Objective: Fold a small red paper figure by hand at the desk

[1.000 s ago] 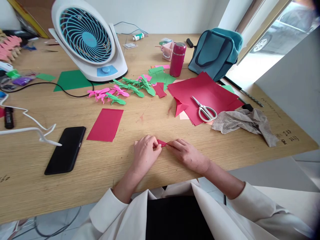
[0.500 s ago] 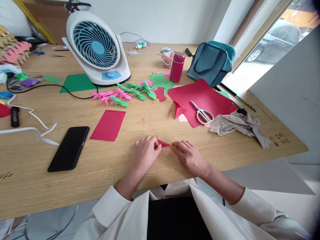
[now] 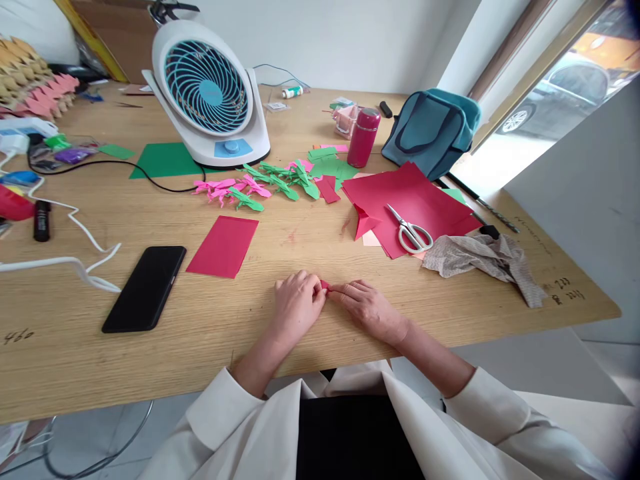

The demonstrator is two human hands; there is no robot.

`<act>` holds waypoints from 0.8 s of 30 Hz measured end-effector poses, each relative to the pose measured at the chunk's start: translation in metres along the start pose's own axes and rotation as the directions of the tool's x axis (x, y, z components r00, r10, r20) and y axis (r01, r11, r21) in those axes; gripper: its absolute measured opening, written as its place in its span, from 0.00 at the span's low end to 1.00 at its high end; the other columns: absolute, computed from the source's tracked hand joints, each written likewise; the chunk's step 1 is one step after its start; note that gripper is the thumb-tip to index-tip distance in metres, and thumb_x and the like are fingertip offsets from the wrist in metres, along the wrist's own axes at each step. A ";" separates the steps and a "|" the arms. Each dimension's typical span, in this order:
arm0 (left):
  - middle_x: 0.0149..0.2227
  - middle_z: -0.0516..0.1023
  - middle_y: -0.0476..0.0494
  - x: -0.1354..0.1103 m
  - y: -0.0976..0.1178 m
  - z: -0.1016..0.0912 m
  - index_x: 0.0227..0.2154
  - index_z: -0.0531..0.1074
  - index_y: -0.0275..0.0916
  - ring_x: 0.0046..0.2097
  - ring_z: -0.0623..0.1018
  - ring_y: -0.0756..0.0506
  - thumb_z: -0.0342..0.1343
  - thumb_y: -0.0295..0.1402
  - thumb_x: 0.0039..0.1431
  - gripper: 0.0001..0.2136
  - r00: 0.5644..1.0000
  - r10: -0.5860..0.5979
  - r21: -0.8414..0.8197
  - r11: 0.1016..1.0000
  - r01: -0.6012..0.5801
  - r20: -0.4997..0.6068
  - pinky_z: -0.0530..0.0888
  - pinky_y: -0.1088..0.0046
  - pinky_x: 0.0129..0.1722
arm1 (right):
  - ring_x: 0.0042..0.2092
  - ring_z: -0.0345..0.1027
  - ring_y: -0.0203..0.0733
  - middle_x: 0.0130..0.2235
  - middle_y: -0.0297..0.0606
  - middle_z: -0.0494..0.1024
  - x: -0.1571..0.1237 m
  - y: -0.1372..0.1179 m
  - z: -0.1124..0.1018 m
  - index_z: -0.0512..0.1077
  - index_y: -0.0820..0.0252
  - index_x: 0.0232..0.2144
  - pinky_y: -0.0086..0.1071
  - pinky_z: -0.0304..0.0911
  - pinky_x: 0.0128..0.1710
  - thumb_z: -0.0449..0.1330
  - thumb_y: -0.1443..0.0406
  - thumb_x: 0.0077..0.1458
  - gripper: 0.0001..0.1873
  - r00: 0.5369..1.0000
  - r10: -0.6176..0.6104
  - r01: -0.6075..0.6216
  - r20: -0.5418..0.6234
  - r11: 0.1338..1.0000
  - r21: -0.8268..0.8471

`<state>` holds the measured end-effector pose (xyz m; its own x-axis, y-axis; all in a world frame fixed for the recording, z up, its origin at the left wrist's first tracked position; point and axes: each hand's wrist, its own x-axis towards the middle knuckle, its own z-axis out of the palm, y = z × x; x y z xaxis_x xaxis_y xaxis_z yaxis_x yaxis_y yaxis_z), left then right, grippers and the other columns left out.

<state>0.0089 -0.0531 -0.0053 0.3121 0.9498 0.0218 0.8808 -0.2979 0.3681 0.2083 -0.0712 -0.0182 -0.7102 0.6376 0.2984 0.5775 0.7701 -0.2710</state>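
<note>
My left hand (image 3: 296, 303) and my right hand (image 3: 370, 308) meet near the front edge of the wooden table (image 3: 210, 333), both pinching a small folded piece of red paper (image 3: 325, 285) that lies on the tabletop. Only a sliver of the red paper shows between my fingertips. A flat red paper rectangle (image 3: 223, 246) lies to the left of my hands. Farther back lie a stack of red paper sheets (image 3: 415, 193) with white-handled scissors (image 3: 411, 229) on top, and a folded red piece (image 3: 363, 221) beside the stack.
A black phone (image 3: 145, 287) lies at front left beside white cables (image 3: 75, 263). A desk fan (image 3: 213, 93), green sheet (image 3: 165, 161), folded pink and green paper figures (image 3: 260, 183), a maroon flask (image 3: 364, 137), teal bag (image 3: 431, 127) and crumpled cloth (image 3: 485, 257) stand farther back.
My hands have drawn closer together, so less of the red paper shows between them. The camera view has shifted slightly; the things on the table stay where they were.
</note>
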 end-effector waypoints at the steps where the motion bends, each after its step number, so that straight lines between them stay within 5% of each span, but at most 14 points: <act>1: 0.39 0.76 0.46 -0.001 -0.001 0.000 0.31 0.69 0.41 0.43 0.74 0.43 0.53 0.33 0.64 0.05 1.000 0.013 -0.002 1.000 -0.013 -0.005 0.62 0.66 0.41 | 0.49 0.70 0.44 0.53 0.49 0.75 0.000 0.000 -0.001 0.65 0.63 0.59 0.42 0.65 0.50 0.46 0.71 0.68 0.20 1.000 0.003 -0.003 0.012 1.000 0.000; 14: 0.38 0.74 0.46 -0.003 -0.007 0.000 0.29 0.67 0.40 0.44 0.74 0.44 0.53 0.30 0.63 0.06 0.999 -0.035 -0.035 0.999 0.035 0.004 0.63 0.66 0.41 | 0.47 0.69 0.45 0.50 0.44 0.75 0.006 -0.003 -0.003 0.64 0.59 0.60 0.41 0.65 0.48 0.49 0.69 0.68 0.20 0.997 0.039 -0.038 0.066 0.999 -0.014; 24: 0.39 0.72 0.44 -0.004 -0.007 0.002 0.30 0.67 0.40 0.43 0.74 0.43 0.53 0.32 0.63 0.06 0.999 -0.035 0.011 0.999 0.035 -0.007 0.65 0.64 0.43 | 0.44 0.66 0.48 0.47 0.48 0.74 0.016 -0.019 -0.007 0.67 0.66 0.52 0.43 0.62 0.43 0.52 0.69 0.65 0.14 0.981 0.074 -0.043 0.180 0.985 -0.169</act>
<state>0.0028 -0.0548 -0.0099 0.2787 0.9603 0.0154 0.8950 -0.2655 0.3585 0.1884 -0.0758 -0.0017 -0.7265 0.6787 0.1081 0.6673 0.7342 -0.1249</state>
